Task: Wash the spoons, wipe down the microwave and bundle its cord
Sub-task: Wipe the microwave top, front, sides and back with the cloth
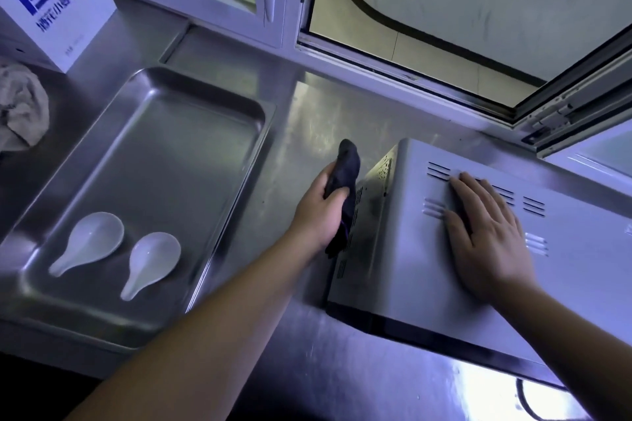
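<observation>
A silver microwave (427,270) stands on the steel counter at the right, its vented top facing me. My right hand (485,236) rests flat on that top, fingers straight. My left hand (318,212) grips a dark cloth (345,167) and holds it against the microwave's left side panel. Two white ceramic spoons (92,239) (150,263) lie side by side in a shallow steel tray (219,202) at the left. A dark loop of cord (523,403) shows at the bottom right, mostly hidden.
A white box with blue print (58,10) stands at the back left, with a crumpled beige rag (20,109) beside it. An open window frame (533,102) juts in over the counter behind the microwave. Bare steel counter (307,133) lies between tray and microwave.
</observation>
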